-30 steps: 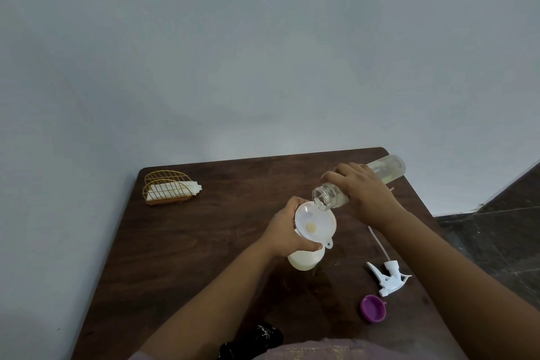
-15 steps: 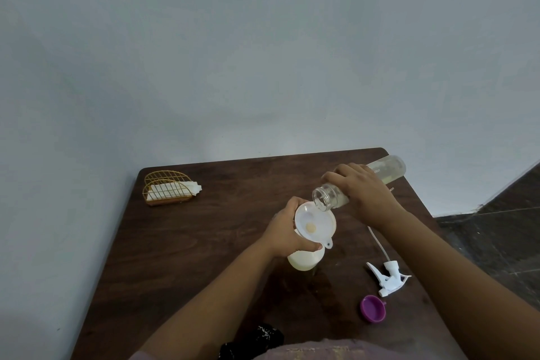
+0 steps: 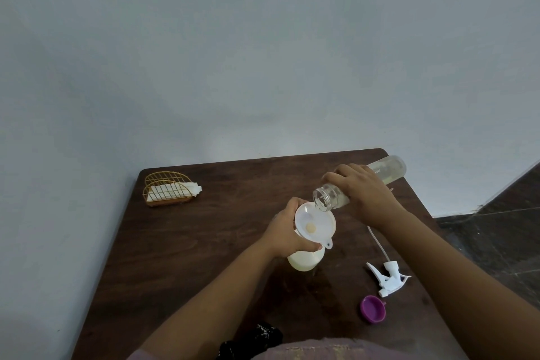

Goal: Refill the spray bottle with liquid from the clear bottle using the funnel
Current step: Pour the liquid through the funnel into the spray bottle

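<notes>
Overhead, right hand (image 3: 368, 196) around tilted clear bottle (image 3: 388, 168), left hand (image 3: 287, 231) gripping spray bottle (image 3: 305, 261) beneath funnel (image 3: 315, 226).

White funnel (image 3: 315, 227); pale cream spray bottle (image 3: 305, 261); white trigger head (image 3: 387, 278); purple cap (image 3: 373, 308); gold wire napkin holder (image 3: 168, 188); dark brown wood-grain table (image 3: 204, 242).

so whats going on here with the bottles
A person is refilling a spray bottle on a dark wooden table. The left hand grips the bottle just under a white funnel seated in its neck. The right hand holds the clear bottle tipped nearly flat, its open mouth over the funnel's rim. The spray head and a purple cap lie on the table to the right. A wire napkin holder sits at the far left corner.
</notes>
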{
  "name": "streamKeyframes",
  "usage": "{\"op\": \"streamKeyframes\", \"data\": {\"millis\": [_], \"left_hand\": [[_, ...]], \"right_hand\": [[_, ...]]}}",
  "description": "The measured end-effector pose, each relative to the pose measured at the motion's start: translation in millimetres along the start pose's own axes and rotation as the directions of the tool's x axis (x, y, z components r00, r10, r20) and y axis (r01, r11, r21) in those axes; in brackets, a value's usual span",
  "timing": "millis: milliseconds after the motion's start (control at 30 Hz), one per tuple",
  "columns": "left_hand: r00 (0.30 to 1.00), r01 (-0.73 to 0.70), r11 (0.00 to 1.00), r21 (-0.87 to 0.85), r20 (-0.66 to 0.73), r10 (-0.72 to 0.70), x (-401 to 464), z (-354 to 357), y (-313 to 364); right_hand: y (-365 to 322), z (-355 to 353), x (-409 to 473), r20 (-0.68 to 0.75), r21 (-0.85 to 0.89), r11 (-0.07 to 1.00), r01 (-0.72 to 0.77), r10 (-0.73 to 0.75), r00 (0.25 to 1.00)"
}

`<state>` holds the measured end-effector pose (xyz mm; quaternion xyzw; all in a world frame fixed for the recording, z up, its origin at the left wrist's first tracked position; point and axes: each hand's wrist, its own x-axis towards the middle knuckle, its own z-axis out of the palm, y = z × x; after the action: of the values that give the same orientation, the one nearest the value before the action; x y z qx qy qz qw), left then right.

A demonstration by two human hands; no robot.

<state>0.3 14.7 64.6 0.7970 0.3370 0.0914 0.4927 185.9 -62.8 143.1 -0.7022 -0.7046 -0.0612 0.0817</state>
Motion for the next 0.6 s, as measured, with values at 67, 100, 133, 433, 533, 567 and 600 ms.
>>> {"op": "streamKeyframes", "data": {"millis": [67,100,133,433,533,567,600], "left_hand": [[1.0,-0.001,1.0,-0.004,0.0,0.001,-0.1,-0.2,0.6],[1.0,-0.001,1.0,-0.004,0.0,0.001,-0.2,-0.4,0.9],[1.0,-0.003,1.0,-0.004,-0.001,0.003,0.0,-0.7,1.0],[1.0,-0.009,1.0,-0.01,-0.002,0.009,-0.3,-1.0,0.7],[1.0,-0.004,1.0,-0.009,0.002,0.004,0.5,-1.0,-0.4],[1.0,-0.003,1.0,-0.008,0.003,0.003,0.6,-0.9,-0.8],[1.0,-0.002,1.0,-0.006,0.003,0.002,0.8,-0.7,-0.9]], "right_hand": [[-0.4,-0.3,0.3,-0.003,0.0,1.0,0.001,-0.001,1.0],[-0.3,-0.4,0.4,-0.004,0.002,1.0,0.001,-0.001,1.0],[-0.1,-0.5,0.6,-0.002,0.002,1.0,0.001,-0.001,1.0],[1.2,0.3,1.4,0.002,0.001,1.0,-0.005,0.005,1.0],[1.2,-0.1,1.1,0.009,-0.003,1.0,-0.011,0.011,1.0],[1.0,-0.3,1.3,0.011,-0.004,1.0,-0.012,0.012,1.0],[0.5,-0.6,1.4,0.015,-0.006,1.0,-0.012,0.012,1.0]]}}
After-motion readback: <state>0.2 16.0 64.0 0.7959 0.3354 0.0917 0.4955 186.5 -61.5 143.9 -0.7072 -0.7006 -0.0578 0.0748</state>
